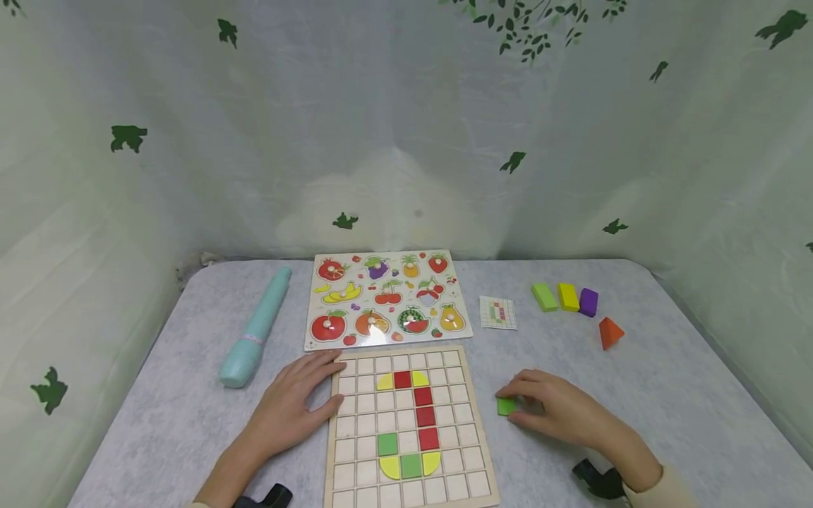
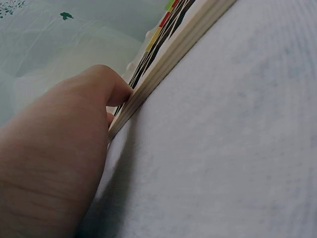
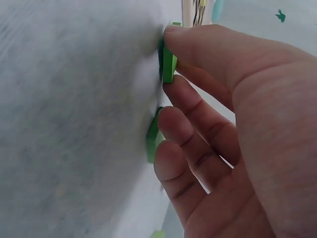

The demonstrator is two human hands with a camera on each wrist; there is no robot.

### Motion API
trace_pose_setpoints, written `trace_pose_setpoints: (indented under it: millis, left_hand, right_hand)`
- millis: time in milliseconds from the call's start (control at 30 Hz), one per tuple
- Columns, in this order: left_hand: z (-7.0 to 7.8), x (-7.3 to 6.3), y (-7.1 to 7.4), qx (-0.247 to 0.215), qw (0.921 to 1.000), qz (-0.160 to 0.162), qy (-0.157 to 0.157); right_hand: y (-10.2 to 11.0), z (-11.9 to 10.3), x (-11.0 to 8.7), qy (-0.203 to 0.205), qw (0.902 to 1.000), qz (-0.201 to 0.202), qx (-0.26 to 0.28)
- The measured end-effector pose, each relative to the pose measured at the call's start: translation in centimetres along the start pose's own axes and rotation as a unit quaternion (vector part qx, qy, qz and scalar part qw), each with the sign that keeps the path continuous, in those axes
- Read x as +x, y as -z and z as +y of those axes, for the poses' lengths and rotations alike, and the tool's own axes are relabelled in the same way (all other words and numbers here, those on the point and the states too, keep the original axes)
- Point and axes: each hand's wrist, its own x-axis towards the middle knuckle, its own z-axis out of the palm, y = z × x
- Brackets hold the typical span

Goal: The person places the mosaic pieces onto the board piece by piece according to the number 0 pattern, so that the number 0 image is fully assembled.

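Observation:
My right hand (image 1: 559, 409) pinches a green square tile (image 1: 506, 406) between thumb and fingers, just right of the grid board. In the right wrist view that tile (image 3: 169, 62) is tilted on edge at the table surface. A second green piece (image 3: 153, 139) lies behind the curled lower fingers. The wooden grid board (image 1: 473, 374) carries red squares (image 1: 426, 416), two green squares (image 1: 387, 444) and several yellow quarter-rounds (image 1: 389, 467). My left hand (image 1: 288, 402) rests at the board's left edge, fingers extended to its upper corner. Its thumb touches the side, seen also in the left wrist view.
A fruit puzzle board (image 1: 390, 300) lies behind the grid. To its right is a small pattern card (image 1: 498, 312). Farther right are light green (image 1: 544, 297), yellow (image 1: 568, 297) and purple (image 1: 588, 302) blocks and an orange wedge (image 1: 610, 333). A teal cylindrical case (image 1: 256, 330) lies left.

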Motion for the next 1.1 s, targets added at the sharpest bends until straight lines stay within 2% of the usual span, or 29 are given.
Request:
trace_pose_setpoints:
  millis: [267,500,867,1100]
  left_hand:
    - [0.0,-0.1,0.1,0.0,1.0,0.002,0.002]
    - [0.1,0.0,0.0,-0.002,1.0,0.004,-0.001]
    - [0.3,0.0,0.1,-0.003,0.9998,0.018,-0.013]
    - [0.3,-0.1,0.2,0.0,0.9997,0.018,-0.013]
  right_hand:
    - [0.0,-1.5,1.4,0.022,0.9997,0.01,-0.002]
    - [-0.2,-3.6,3.5,0.065,0.9976,0.021,0.01]
    - [-1.7,-7.7,7.4,0.118,0.9929,-0.003,0.016]
    - [-3.0,-10.0,9.4,0.131,0.9908,-0.034,0.008]
